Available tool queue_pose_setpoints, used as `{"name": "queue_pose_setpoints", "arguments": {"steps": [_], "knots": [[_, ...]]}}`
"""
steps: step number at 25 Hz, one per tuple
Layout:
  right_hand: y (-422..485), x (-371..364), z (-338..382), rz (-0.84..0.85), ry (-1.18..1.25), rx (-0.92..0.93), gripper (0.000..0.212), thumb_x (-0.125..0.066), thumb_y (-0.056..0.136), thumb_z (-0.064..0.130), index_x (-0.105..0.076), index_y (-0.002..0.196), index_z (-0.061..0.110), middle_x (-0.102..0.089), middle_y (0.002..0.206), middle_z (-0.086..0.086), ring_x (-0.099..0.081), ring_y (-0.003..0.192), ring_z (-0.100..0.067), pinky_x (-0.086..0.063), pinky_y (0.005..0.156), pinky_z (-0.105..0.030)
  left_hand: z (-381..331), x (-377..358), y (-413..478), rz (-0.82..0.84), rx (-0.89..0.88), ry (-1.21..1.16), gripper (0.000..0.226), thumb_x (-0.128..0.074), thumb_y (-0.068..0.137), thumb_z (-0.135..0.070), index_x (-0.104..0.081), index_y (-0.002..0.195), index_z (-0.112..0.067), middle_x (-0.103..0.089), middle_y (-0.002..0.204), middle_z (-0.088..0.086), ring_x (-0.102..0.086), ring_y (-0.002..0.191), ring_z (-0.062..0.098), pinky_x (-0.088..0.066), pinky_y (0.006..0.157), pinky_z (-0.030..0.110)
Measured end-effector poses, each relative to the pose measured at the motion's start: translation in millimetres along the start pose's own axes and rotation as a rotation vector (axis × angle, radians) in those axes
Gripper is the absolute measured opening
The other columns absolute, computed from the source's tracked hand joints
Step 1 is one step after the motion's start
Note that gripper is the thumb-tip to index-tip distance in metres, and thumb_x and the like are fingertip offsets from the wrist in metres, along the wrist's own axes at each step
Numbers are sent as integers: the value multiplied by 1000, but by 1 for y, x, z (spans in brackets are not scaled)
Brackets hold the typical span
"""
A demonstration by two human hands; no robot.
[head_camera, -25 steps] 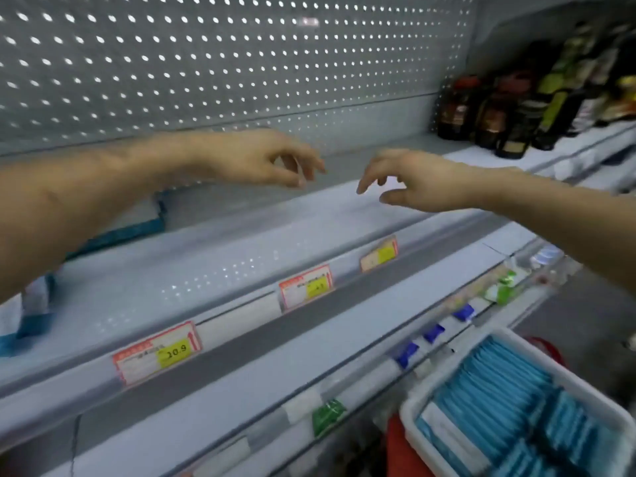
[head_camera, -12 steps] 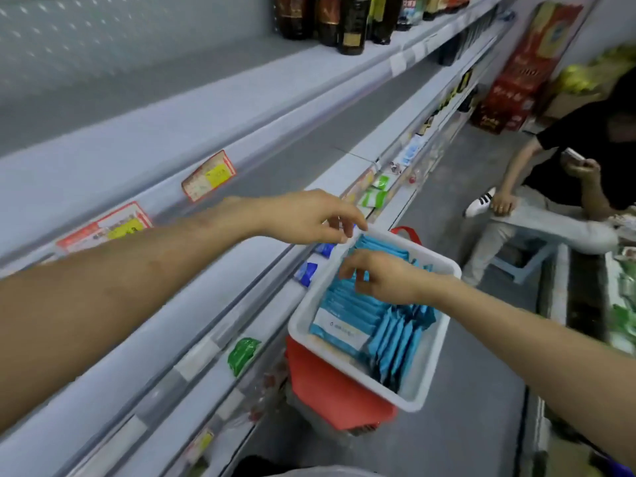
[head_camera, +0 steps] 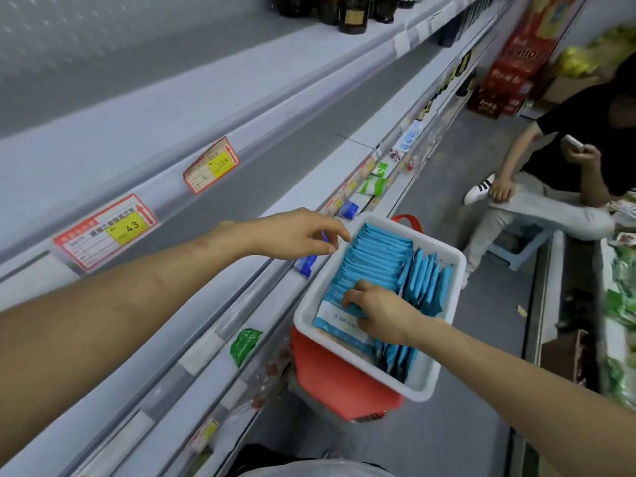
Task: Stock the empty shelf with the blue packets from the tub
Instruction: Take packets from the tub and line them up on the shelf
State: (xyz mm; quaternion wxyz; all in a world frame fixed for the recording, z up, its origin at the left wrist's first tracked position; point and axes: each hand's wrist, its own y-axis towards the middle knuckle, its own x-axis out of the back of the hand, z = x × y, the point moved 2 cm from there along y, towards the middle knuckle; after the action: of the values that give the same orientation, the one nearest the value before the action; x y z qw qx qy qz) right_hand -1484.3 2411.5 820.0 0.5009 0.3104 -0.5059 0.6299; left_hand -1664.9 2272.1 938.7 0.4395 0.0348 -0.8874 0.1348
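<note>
Shop aisle: empty shelf (head_camera: pixel 103 132) of grey metal, price tags (head_camera: pixel 106 232) on its front edge, dark bottles (head_camera: pixel 351 12) further along.
Tub (head_camera: pixel 430 380): white, sitting on a red basket (head_camera: pixel 337 383) beside the lower shelves.
Blue packets (head_camera: pixel 378 256): on edge in rows inside the tub.
Right hand (head_camera: pixel 382 313): fingers curled in among the front packets, gripping a few.
Left hand (head_camera: pixel 296 235): over the tub's shelf-side rim, fingers loosely bent, holding nothing.
</note>
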Motion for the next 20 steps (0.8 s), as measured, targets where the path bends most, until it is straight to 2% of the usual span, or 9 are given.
{"name": "queue_pose_setpoints", "arguments": {"steps": [4, 7, 10, 14, 18, 20], "knots": [[-3, -1, -2, -14, 33, -11, 45, -62, 86, 6, -58, 129, 20, -51, 120, -3, -59, 101, -26, -52, 88, -40, -1, -4, -1, 17, -8, -12, 32, -58, 103, -33, -58, 132, -45, -67, 117, -19, -63, 108, -1, -51, 93, 25], [-7, 0, -2, -3, 87, -6, 44, -64, 86, 6, -60, 127, 21, -52, 118, -3, -57, 100, -22, -50, 89, -34, -3, -8, 1, 33, -17, 2, 33, -57, 103, -33, -57, 134, -46, -66, 118, -18, -62, 108, 0, -53, 96, 31], [-9, 0, 1, 49, 159, 14, 40, -67, 86, 9, -64, 124, 23, -57, 108, 1, -55, 94, -16, -48, 83, -27, -6, -9, 3, 31, -32, 2, 33, -57, 103, -33, -58, 134, -45, -66, 118, -18, -61, 107, 1, -53, 97, 34], [-10, -5, 10, 148, 225, 48, 38, -68, 88, 16, -67, 121, 35, -66, 114, 9, -61, 98, -11, -52, 87, -26, -7, -9, 2, 32, -36, 0, 33, -57, 104, -31, -58, 134, -44, -65, 118, -18, -61, 108, 0, -52, 97, 30], [-3, -18, 22, 170, 141, 108, 41, -61, 90, 12, -66, 125, 33, -63, 117, 2, -58, 102, -17, -51, 91, -32, -5, -12, -2, 20, -35, -24, 34, -57, 104, -28, -59, 135, -40, -66, 118, -17, -60, 106, -4, -49, 93, 20], [-3, -22, 26, 184, 109, 127, 42, -57, 92, 10, -64, 126, 32, -61, 116, 0, -56, 103, -18, -50, 91, -34, -2, -17, -5, 27, -32, -38, 33, -57, 103, -28, -59, 134, -41, -66, 117, -17, -62, 103, -3, -50, 92, 22]]}}
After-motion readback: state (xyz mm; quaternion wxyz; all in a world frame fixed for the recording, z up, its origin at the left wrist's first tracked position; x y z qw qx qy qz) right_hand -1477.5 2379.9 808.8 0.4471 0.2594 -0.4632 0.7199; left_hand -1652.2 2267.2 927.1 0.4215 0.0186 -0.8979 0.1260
